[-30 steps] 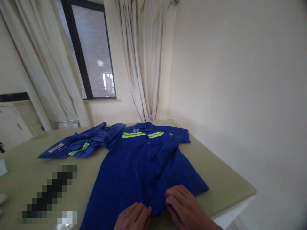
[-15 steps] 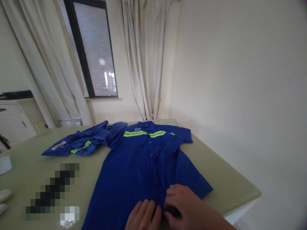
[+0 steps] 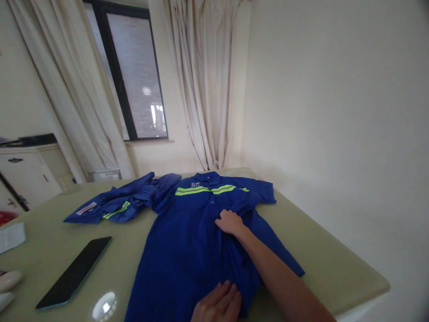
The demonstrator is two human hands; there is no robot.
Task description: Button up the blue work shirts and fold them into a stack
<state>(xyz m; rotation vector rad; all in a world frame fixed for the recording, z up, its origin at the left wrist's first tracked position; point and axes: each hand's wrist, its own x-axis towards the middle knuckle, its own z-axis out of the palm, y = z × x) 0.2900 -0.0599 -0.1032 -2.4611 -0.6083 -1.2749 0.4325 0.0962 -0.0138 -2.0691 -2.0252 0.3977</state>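
Note:
A dark blue short-sleeved work shirt (image 3: 177,246) lies front up, its collar at the far end and a yellow-green reflective band across the chest. My right hand (image 3: 230,222) is closed on the front edge, just below a button, with the cloth bunched around it. Lower down, my left hand (image 3: 218,305) rests on the shirt front with its fingers stretched out; its wrist is cut off by the frame. The lower hem is partly out of view.
Left of the shirt lies a crumpled blue garment (image 3: 137,197) with a reflective stripe. A dark tablet-like slab (image 3: 75,273) sits on the pale green table (image 3: 328,264). White objects (image 3: 11,281) are at the left edge. A wall (image 3: 335,134) borders the right side.
My right hand has moved up the shirt front, away from my left hand, and now grips the cloth higher up. My left hand has shifted slightly down and right.

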